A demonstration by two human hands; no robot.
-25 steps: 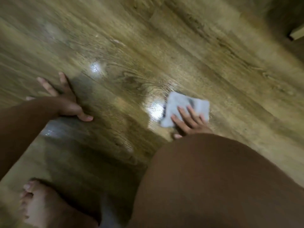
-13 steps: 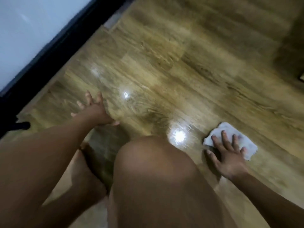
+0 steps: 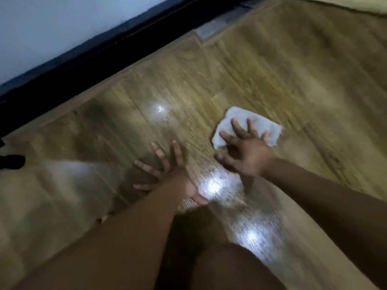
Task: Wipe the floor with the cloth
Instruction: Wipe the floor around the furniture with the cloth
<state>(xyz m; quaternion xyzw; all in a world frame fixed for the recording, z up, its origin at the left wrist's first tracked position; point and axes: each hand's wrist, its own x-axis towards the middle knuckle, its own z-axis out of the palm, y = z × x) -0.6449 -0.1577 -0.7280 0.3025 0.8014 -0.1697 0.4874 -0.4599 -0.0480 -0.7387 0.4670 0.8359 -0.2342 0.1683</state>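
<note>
1. The glossy wood-grain plank floor (image 3: 272, 76) showed bright light reflections; a black baseboard strip (image 3: 104, 57) ran under a pale wall (image 3: 52, 28).
2. The crumpled white rectangular cloth (image 3: 270, 127) lay flat on the floor, its long axis running left to right.
3. The right hand (image 3: 245, 151) pressed on the cloth, fingers spread flat, gripping nothing.
4. The left hand (image 3: 169, 174) lay splayed wide on bare floor nearby.
</note>
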